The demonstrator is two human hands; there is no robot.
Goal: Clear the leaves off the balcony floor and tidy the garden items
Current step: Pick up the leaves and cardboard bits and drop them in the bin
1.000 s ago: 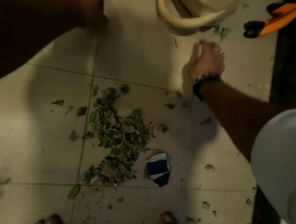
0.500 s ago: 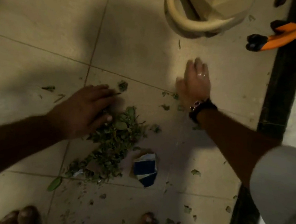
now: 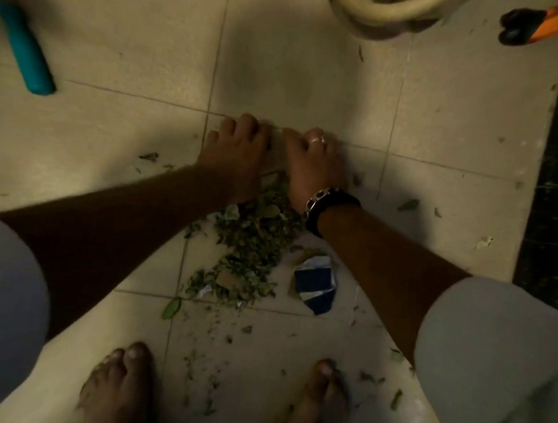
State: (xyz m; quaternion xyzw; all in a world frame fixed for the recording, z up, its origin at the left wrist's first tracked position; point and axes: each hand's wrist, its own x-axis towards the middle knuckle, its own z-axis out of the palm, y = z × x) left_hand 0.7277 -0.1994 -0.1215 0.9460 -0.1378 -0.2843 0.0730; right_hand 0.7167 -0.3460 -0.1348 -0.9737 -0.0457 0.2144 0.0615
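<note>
**Both hands cupped at the far end of the leaf pile**

I have my left hand (image 3: 238,159) and right hand (image 3: 311,168) set side by side on the floor tiles (image 3: 124,133), fingertips nearly touching along the grout line. On each, the fingers look close together and bent down onto the tile like a rake; I cannot tell whether any leaves are pinched under them.

The leaf pile (image 3: 250,246) starts right under the heels of my palms and stretches back toward my bare feet (image 3: 118,387), its long axis running away from the fingers toward me. So the pile sits on my side of both hands, about equally near each. I judge that the next move is a pull toward my body, dragging the far end in.

A crumpled blue and white wrapper (image 3: 314,284) lies just beside the pile on the right hand's side. Stray leaves dot the tiles to the right. A teal handle (image 3: 26,50) lies far left, and orange-handled shears (image 3: 545,22) far right.
</note>
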